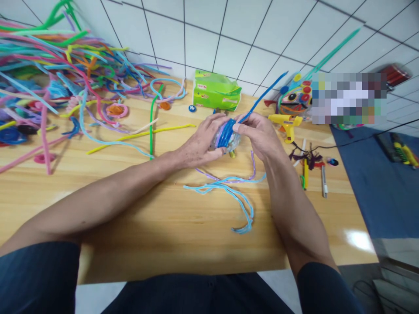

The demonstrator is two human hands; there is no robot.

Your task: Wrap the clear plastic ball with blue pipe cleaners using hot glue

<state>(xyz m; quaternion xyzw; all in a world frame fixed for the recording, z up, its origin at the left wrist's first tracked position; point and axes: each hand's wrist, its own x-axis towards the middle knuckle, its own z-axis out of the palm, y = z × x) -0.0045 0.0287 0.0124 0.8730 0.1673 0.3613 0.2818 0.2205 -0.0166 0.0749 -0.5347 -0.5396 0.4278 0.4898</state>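
A clear rounded object [234,144] with blue and purple pipe cleaners wrapped round its middle is held above the table. My left hand [204,141] curls round its left side. The fingers of my right hand [255,131] pinch a blue pipe cleaner [268,93] at the object's upper right; its free end sticks up to the right. Below the hands, light blue pipe cleaners [244,205] and a purple one [253,165] lie on the wooden table [147,226].
Many coloured pipe cleaners [39,56] are heaped at the left. A green tissue pack [214,91] stands against the tiled wall. To the right are a yellow glue gun [288,124] with a black cord, a silver pen-shaped tool [324,181] and small scraps.
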